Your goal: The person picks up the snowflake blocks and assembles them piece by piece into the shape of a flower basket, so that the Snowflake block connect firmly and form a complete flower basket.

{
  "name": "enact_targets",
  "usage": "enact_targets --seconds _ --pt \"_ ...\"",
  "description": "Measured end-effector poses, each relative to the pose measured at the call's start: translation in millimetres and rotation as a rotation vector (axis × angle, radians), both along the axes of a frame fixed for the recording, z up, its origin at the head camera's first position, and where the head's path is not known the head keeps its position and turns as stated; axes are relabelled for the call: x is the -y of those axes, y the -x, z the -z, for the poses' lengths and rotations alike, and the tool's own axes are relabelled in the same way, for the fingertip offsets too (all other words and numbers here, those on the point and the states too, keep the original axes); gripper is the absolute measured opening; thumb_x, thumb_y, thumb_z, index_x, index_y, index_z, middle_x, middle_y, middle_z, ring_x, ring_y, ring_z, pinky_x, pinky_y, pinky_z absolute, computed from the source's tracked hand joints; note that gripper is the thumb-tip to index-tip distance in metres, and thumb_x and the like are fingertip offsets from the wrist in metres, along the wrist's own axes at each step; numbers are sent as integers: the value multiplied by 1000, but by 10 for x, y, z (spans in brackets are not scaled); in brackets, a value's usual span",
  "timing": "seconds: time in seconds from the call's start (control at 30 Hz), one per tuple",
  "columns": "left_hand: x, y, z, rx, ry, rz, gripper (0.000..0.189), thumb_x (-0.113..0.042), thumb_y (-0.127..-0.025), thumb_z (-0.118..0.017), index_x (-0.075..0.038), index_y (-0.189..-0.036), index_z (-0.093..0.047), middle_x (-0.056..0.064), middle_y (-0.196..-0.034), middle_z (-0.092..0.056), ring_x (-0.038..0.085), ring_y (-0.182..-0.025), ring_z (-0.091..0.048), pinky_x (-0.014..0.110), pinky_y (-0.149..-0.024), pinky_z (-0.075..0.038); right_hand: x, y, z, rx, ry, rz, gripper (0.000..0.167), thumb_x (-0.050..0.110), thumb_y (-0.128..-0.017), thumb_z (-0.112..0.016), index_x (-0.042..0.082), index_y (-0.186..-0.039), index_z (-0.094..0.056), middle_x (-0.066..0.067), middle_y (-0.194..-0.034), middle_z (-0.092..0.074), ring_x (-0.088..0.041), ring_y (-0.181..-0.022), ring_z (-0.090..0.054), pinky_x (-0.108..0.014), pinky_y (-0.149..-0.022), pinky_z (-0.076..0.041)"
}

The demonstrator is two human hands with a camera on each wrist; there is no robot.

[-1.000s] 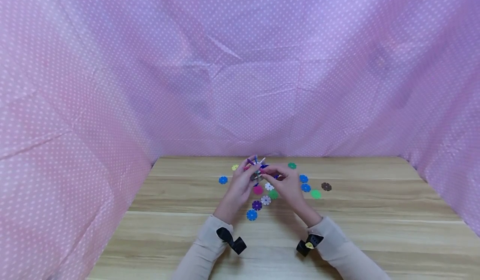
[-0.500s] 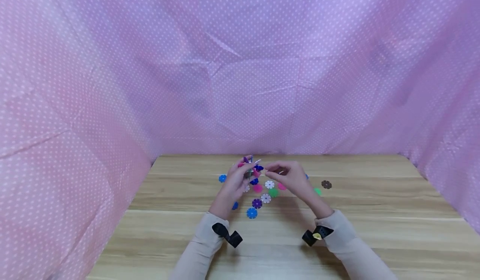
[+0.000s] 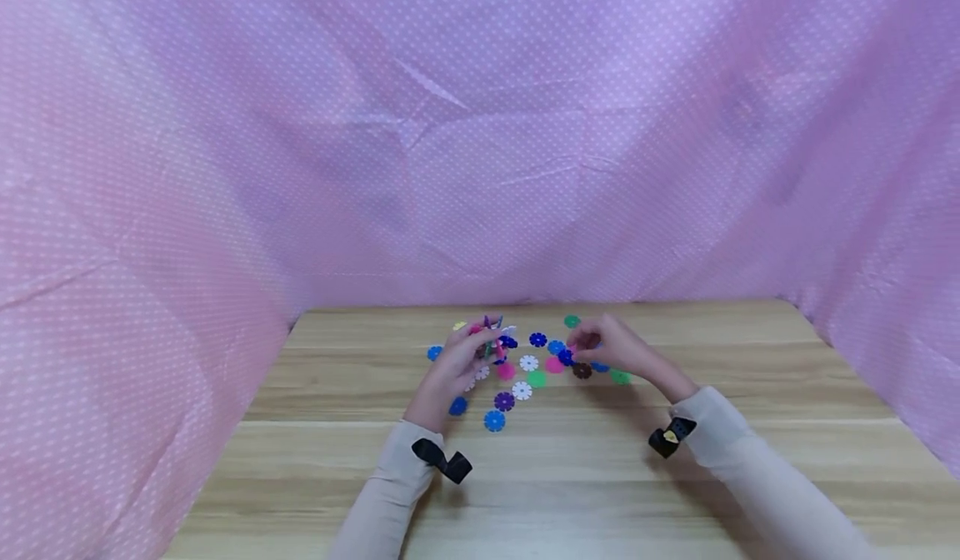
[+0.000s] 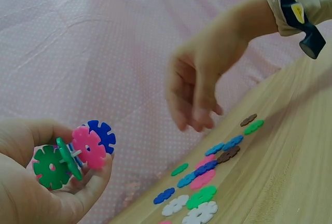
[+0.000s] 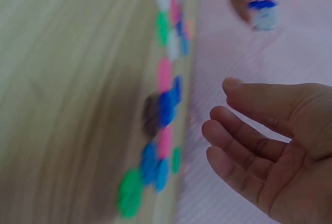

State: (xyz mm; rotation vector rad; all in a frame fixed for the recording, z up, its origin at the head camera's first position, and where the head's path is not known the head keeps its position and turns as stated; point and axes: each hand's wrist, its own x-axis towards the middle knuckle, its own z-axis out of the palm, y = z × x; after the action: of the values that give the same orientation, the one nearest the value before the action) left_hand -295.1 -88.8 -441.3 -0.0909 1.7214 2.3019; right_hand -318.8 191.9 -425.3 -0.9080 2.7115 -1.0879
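Note:
My left hand [image 3: 452, 366] grips a cluster of interlocked notched plastic discs. In the left wrist view this cluster [image 4: 89, 149] shows green, pink and dark blue discs joined at angles; fingers hide part of it. Above the table, on the right of the scattered discs, is my right hand [image 3: 621, 350]. Its fingers are loosely bent with nothing between them in the right wrist view. Below it lie a dark blue disc [image 3: 566, 357], a brown disc [image 3: 582, 371] and a pink disc [image 3: 554, 365].
Several loose discs lie on the wooden table [image 3: 525, 485], among them a purple disc [image 3: 504, 402], a light blue disc [image 3: 494, 421] and a green disc [image 3: 572, 321]. A pink dotted cloth [image 3: 480, 193] hangs behind the table and along its sides.
My right hand has moved away from the cluster, rightward over the loose discs. My left hand has shifted slightly left, still holding the cluster. More discs are visible between the hands.

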Motion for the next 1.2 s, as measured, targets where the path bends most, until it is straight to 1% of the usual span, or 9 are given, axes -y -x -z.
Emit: enact_targets --seconds 0.2,0.33,0.4,0.53,0.63,0.77,0.9,1.03,1.2 --pt "3 1 -18 -6 -6 -8 38 -8 -99 -64 -5 -136 -60 3 -112 -64 13 -88 -65 31 -92 -55 -78 69 142 104 -129 18 15 2 -85 -79 -3 -99 -75 -6 -84 -73 -13 -76 -63 -24 -67 -54" --pt "-27 -3 -13 1 -17 -9 37 -9 -98 -66 -5 -134 -62 12 -128 -69 12 -91 -66 29 -89 -54 -72 64 240 151 -169 52 11 7 -86 -80 4 -95 -75 -1 -82 -70 -12 -74 -58 -24 -66 -51" --pt "-42 -12 -10 3 -16 -3 37 -10 -98 -67 -5 -134 -62 14 -134 -68 12 -94 -65 28 -89 -53 -59 53 274 157 -173 66 9 8 -85 -81 4 -90 -74 -1 -80 -67 -13 -72 -55 -25 -65 -48" --pt "-64 -23 -2 -2 -22 14 38 -12 -99 -66 -5 -135 -61 13 -137 -66 11 -98 -64 27 -89 -52 -36 30 312 139 -143 81 20 4 -81 -83 2 -85 -63 -5 -79 -62 -16 -74 -53 -28 -65 -47" --pt "-75 -27 -4 -10 -33 29 39 -13 -100 -65 -4 -138 -59 14 -139 -64 11 -99 -64 26 -88 -52 -19 20 331 148 -109 85 24 -2 -80 -82 2 -86 -58 -7 -83 -61 -17 -78 -55 -29 -69 -49" --pt "-84 -29 -7 -16 -47 42 41 -13 -101 -63 -4 -141 -57 17 -143 -61 11 -99 -63 25 -86 -53 23 3 309 149 -38 100 17 -6 -84 -75 1 -91 -62 -8 -87 -63 -17 -81 -57 -26 -69 -50" --pt "-86 -37 0 -14 -49 38 39 -13 -101 -63 -5 -139 -57 14 -139 -64 13 -105 -64 26 -90 -53 102 -18 196 104 104 144 10 -3 -88 -74 -2 -95 -68 -11 -87 -67 -13 -79 -59 -21 -68 -51" --pt "-88 -52 10 -7 -61 29 38 -13 -101 -64 -4 -137 -59 8 -131 -70 15 -111 -64 27 -93 -52 223 -62 34 78 271 176 14 -1 -89 -74 -7 -100 -70 -18 -89 -71 -9 -76 -63 -19 -66 -54" --pt "-111 -66 25 1 -56 16 36 -14 -100 -65 -5 -135 -60 2 -122 -72 12 -103 -64 28 -94 -53 406 -138 -90 106 424 238 19 3 -90 -75 -8 -104 -70 -23 -95 -74 -6 -73 -66 -21 -66 -58"
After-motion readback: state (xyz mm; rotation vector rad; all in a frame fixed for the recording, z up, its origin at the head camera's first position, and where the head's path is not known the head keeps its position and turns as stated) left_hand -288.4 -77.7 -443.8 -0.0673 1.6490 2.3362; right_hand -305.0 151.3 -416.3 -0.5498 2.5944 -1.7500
